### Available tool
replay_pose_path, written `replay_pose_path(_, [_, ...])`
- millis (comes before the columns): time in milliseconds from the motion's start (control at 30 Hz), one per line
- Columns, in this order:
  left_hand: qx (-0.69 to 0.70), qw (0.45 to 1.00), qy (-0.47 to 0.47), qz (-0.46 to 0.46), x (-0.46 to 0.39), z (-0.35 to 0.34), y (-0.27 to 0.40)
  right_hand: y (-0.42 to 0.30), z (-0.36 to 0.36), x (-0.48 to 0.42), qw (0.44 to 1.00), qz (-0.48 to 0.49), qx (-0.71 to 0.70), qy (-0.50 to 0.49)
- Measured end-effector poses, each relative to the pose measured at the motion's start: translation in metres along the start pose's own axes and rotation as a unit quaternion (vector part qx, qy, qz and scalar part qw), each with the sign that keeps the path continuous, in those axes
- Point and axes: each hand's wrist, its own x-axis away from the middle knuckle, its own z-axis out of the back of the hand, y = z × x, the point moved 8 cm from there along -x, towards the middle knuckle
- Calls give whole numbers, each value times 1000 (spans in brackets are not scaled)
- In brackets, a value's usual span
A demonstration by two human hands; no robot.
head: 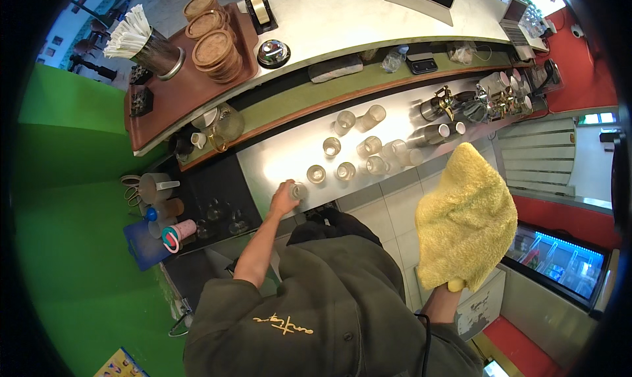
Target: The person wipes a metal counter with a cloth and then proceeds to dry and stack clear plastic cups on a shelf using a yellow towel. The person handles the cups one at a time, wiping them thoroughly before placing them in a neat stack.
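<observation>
My left hand (283,199) has its fingers around a clear drinking glass (297,191) at the near left edge of the stainless steel counter (276,152). To its right stand several more glasses, among them one close by (316,173), another beside that (345,171) and one farther back (331,147). A yellow terry cloth (464,219) is draped over my right hand, out at the right and away from the counter. The cloth covers that hand, so its fingers are hidden; only the wrist and forearm show below.
Behind the counter runs a green shelf (276,113) with a glass pitcher (228,125). Above it, a brown tray (192,98) holds straws and coasters near a service bell (273,54). Metal cups (430,134) stand at the right. A pink tumbler (185,229) and blue cutting board (140,251) are left.
</observation>
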Motion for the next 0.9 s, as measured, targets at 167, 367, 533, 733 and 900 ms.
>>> replay_pose_path(167, [230,972,46,6,40,68,-2,10,-36,0,998,-4,32,-59])
replay_pose_path(367, [470,873,115,-55,92,162,48,30,-141,24,969,-1,95,-228])
replay_pose_path(533, [637,752,115,-120,119,174,103,24,-241,70,889,62,179,-417])
replay_pose_path(733, [463,876,64,-114,150,129,145,13,-335,147,727,224,262,-594])
replay_pose_path(900, [240,960,89,-118,158,111,170,39,-361,181,633,286,307,-651])
